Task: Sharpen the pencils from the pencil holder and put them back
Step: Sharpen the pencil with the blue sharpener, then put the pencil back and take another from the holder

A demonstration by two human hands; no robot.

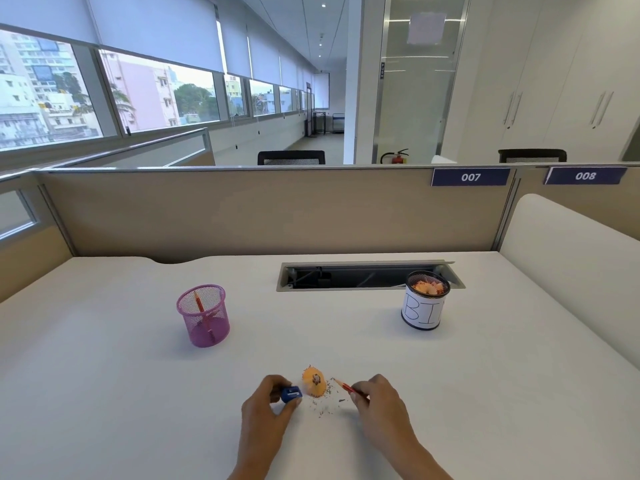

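Observation:
My left hand (pixel 266 407) pinches a small blue sharpener (pixel 291 394) just above the white desk (pixel 138 393). My right hand (pixel 379 403) grips a red pencil (pixel 344 386) whose sharpened tip points up and left, clear of the sharpener. Between the two hands lies a curl of orange shavings (pixel 314 381) with dark graphite crumbs scattered around it. Farther back on the left stands a pink mesh pencil holder (pixel 203 315) with one red pencil (pixel 202 311) leaning inside.
A black mesh cup wrapped in a white label reading "BI" (pixel 425 299) stands back right, with shavings inside. Behind it an open cable tray (pixel 363 275) is sunk into the desk. Beige partition panels (pixel 277 209) close off the back and sides.

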